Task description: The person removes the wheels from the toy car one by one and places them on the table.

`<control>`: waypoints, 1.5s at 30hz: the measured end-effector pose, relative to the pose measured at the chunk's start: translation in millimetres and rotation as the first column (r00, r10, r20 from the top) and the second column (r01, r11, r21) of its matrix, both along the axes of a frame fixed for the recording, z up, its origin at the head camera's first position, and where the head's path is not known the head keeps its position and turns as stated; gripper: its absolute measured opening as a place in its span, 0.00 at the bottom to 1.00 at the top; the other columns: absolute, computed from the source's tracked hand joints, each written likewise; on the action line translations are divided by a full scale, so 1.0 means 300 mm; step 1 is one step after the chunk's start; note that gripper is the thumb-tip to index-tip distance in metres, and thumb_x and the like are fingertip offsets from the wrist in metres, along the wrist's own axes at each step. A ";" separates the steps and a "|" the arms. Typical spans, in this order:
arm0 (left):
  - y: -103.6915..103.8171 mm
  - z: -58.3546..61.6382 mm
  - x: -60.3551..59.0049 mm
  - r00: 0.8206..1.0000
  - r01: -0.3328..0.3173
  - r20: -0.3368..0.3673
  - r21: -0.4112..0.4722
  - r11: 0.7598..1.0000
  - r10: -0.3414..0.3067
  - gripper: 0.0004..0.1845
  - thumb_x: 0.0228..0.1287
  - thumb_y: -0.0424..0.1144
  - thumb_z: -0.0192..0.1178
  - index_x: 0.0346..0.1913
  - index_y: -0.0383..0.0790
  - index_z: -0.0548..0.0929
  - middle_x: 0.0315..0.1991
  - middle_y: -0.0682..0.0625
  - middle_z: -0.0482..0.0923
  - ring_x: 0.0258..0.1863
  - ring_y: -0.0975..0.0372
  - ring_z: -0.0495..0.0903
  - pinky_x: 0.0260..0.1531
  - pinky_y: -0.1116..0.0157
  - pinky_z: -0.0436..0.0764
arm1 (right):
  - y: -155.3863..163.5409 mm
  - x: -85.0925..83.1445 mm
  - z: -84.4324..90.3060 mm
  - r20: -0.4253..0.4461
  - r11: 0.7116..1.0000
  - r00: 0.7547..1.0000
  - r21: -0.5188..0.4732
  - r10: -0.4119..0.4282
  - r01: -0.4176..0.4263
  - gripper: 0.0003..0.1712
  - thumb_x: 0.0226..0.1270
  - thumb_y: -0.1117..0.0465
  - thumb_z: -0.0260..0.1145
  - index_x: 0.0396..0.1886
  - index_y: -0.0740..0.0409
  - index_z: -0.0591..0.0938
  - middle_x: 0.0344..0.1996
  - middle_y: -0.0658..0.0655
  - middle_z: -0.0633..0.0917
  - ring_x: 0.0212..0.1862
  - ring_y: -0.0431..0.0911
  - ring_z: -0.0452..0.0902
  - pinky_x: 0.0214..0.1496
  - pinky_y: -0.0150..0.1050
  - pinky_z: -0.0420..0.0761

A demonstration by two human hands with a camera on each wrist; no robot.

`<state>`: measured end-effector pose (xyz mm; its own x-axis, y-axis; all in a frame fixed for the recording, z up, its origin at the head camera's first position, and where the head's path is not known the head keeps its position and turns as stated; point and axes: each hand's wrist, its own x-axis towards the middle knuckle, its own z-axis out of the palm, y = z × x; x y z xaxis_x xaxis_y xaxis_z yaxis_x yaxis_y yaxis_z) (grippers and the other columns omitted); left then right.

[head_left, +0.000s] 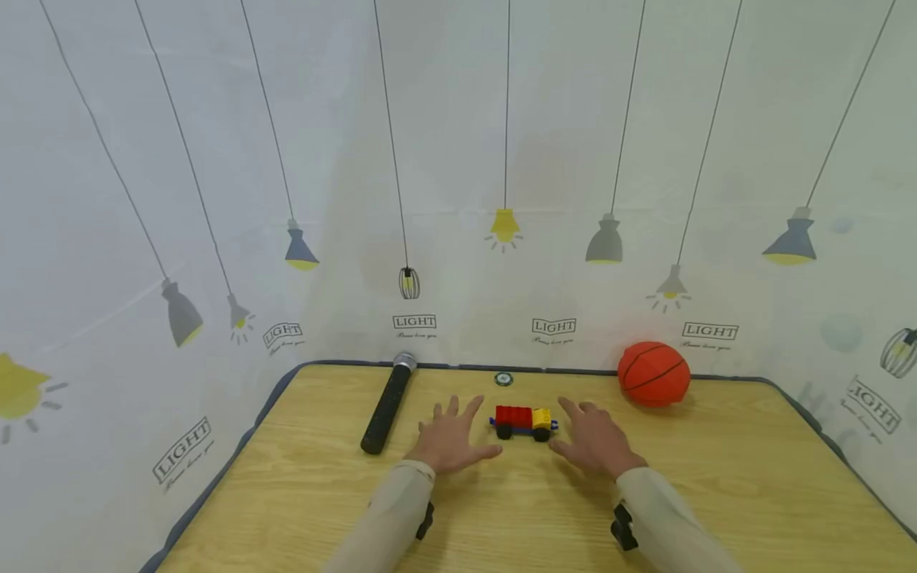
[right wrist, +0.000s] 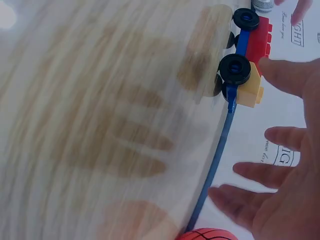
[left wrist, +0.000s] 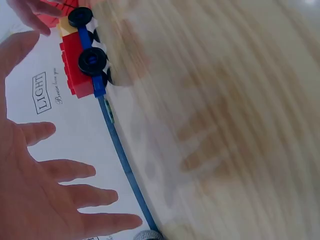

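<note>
Toy truck (head_left: 524,421) stands on the tabletop (head_left: 301,485) between my left hand (head_left: 450,440) and right hand (head_left: 594,442), both spread flat and holding nothing. I judge it light, stiff, rolling easily; better to pinch its red body.

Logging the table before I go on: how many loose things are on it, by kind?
Toy brick truck, between the left hand and right hand: 1
Black flashlight: 1
Orange basketball: 1
Small round disc near the back edge, too small to identify: 1
Total: 4
</note>
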<state>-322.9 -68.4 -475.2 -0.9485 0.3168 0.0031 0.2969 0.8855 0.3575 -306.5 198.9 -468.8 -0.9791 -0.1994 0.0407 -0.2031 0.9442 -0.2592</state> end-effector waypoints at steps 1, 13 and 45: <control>0.008 -0.003 -0.007 1.000 0.003 0.000 0.011 1.000 -0.003 0.49 0.59 0.72 0.57 0.79 0.57 0.56 0.78 0.34 0.56 0.73 0.28 0.57 0.62 0.26 0.65 | -0.004 -0.004 0.000 0.003 1.000 1.000 -0.017 0.004 -0.004 0.45 0.65 0.46 0.68 0.75 0.60 0.64 0.65 0.75 0.73 0.63 0.72 0.72 0.59 0.66 0.77; 0.131 0.015 -0.069 0.999 0.010 -0.032 0.058 0.998 -0.008 0.39 0.63 0.56 0.66 0.74 0.50 0.67 0.71 0.44 0.72 0.66 0.49 0.76 0.60 0.45 0.80 | -0.047 -0.055 -0.005 0.043 0.982 0.999 -0.189 0.006 0.003 0.35 0.68 0.58 0.68 0.71 0.63 0.70 0.63 0.71 0.78 0.64 0.67 0.73 0.66 0.63 0.74; 0.217 0.036 -0.093 0.999 -0.038 0.009 0.146 0.989 0.037 0.17 0.60 0.41 0.72 0.51 0.38 0.87 0.45 0.46 0.88 0.38 0.59 0.83 0.45 0.58 0.85 | -0.055 -0.098 0.006 0.054 0.960 0.999 -0.280 0.006 0.010 0.17 0.66 0.66 0.69 0.54 0.59 0.82 0.43 0.59 0.85 0.43 0.49 0.78 0.51 0.49 0.82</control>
<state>-350.8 -3.1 -464.4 -0.9598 0.2777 0.0409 0.2620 0.8342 0.4853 -336.0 182.3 -467.1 -0.9817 -0.1855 0.0425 -0.1800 0.8325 -0.5239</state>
